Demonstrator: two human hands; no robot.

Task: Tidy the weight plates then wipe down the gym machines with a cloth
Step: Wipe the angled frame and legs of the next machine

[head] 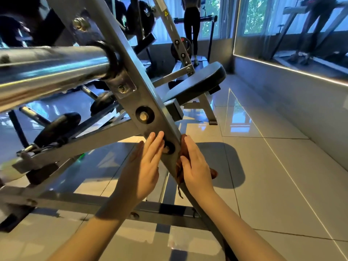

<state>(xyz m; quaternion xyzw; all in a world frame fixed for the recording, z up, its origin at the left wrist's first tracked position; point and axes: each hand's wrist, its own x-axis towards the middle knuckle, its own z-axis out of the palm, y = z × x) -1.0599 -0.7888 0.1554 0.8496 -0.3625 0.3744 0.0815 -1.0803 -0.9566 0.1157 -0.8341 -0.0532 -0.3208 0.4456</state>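
A grey slanted steel beam (150, 110) of a gym machine runs from top left down to bottom right. My left hand (145, 166) lies flat with straight fingers against the beam's left face, beside a black bolt cap (168, 147). My right hand (195, 166) presses a reddish-brown cloth (180, 172) against the beam's right edge, fingers wrapped over the cloth. Most of the cloth is hidden under that hand; a frayed strip hangs below it. Black weight plates (56, 129) sit on pegs at the left.
A thick chrome bar (52, 66) juts out at upper left, close to my head. A black padded seat (203, 78) stands behind the beam. The machine's base frame (113, 206) crosses the glossy tiled floor. A person stands on a treadmill at the back; a mirror wall runs along the right.
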